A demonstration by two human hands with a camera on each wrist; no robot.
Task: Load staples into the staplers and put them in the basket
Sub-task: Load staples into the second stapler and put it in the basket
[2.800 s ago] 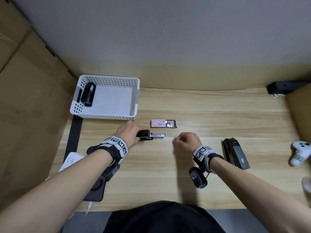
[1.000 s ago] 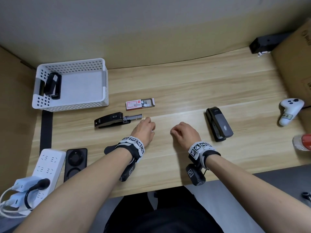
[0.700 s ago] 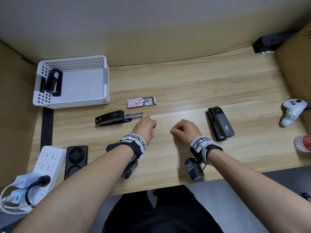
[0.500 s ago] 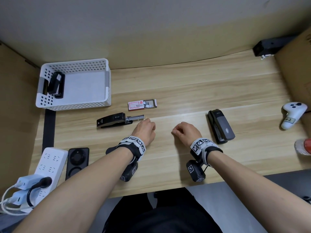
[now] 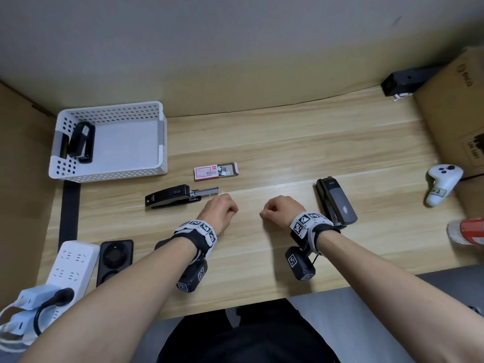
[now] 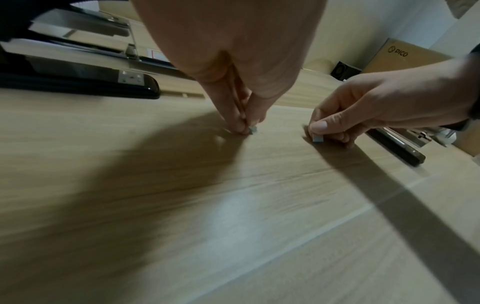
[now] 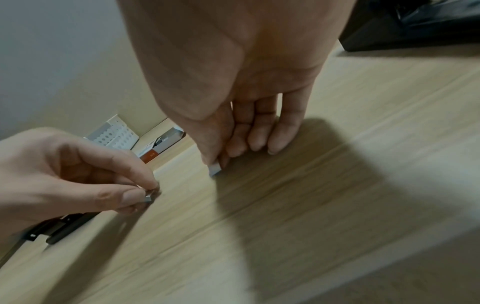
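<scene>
Both hands down on the table (image 5: 262,271) mid-front. Left hand (image 5: 218,212) pinches a small staple strip (image 6: 252,129) between thumb and fingertips; right hand (image 5: 281,209) pinches another strip (image 7: 215,169), both touching the tabletop. Open stapler (image 5: 172,196) with tray slid out lies just left of left hand. Staple box (image 5: 216,171) behind it. Second stapler (image 5: 336,201) right of right hand. Basket (image 5: 110,174) at back-left corner holds one stapler (image 5: 81,141).

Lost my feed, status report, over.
Left hand and right hand each pinch a staple strip at the table. Open stapler tray out, unloaded. Nothing blocking.
</scene>
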